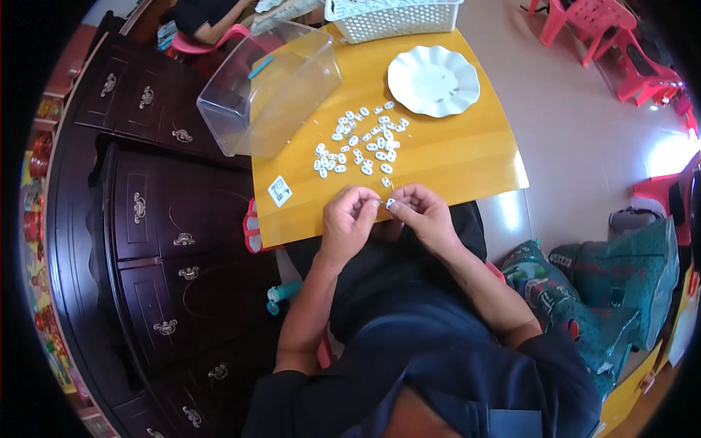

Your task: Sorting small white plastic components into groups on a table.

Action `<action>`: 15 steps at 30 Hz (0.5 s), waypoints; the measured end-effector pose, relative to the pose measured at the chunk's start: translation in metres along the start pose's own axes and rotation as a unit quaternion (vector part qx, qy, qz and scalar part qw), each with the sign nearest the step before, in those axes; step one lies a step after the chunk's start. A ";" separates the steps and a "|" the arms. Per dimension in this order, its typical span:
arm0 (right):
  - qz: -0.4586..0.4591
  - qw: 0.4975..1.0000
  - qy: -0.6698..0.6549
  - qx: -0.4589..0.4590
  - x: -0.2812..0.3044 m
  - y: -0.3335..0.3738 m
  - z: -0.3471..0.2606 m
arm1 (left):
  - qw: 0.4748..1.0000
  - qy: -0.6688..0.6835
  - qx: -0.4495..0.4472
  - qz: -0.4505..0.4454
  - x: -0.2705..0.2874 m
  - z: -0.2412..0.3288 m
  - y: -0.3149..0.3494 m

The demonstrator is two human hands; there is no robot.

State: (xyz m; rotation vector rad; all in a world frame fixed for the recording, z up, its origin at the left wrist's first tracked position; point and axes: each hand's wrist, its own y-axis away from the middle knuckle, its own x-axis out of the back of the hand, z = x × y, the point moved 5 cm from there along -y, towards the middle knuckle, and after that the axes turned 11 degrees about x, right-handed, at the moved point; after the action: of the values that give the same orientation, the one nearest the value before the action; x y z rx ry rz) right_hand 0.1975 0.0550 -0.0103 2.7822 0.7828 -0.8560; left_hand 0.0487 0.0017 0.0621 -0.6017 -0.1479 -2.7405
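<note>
My left hand (349, 219) and my right hand (420, 213) meet at the near edge of a yellow table (453, 157). Between the fingertips of both hands sits one small white oval piece (390, 203); a thin pin or wire seems to run from the left fingers to it, too small to be sure. Just beyond the hands lies a scattered heap of several like white pieces (361, 142). A white scalloped plate (433, 80) rests farther back on the right.
A clear plastic bin (270, 87) lies tilted at the table's left back corner, a white lattice basket (391, 18) behind it. A small printed card (280, 191) lies near the left edge. Dark wooden drawers (161, 219) stand left; bags (591, 292) right; pink chairs (621, 44) far right.
</note>
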 end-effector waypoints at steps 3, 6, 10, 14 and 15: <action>0.008 1.000 -0.014 0.002 0.002 0.001 -0.001 | 1.000 0.005 0.009 -0.017 -0.004 -0.004 0.000; 0.016 1.000 -0.007 -0.024 0.001 0.003 -0.002 | 1.000 0.000 0.011 -0.022 -0.005 -0.005 -0.001; 0.018 0.999 -0.019 -0.021 0.001 0.005 -0.001 | 0.999 -0.028 -0.002 -0.021 -0.008 0.000 0.000; 0.027 0.999 -0.005 -0.026 -0.001 0.005 -0.004 | 0.999 -0.041 -0.002 -0.025 -0.010 -0.001 0.000; 0.028 0.999 -0.005 -0.026 -0.001 0.005 -0.004 | 0.999 -0.028 -0.003 -0.021 -0.010 -0.002 0.000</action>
State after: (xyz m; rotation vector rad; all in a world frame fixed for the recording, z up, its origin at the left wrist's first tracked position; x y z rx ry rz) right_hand 0.2011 0.0518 -0.0070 2.7388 0.7106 -0.8287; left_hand 0.0570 0.0046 0.0562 -0.6843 -0.1663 -2.7660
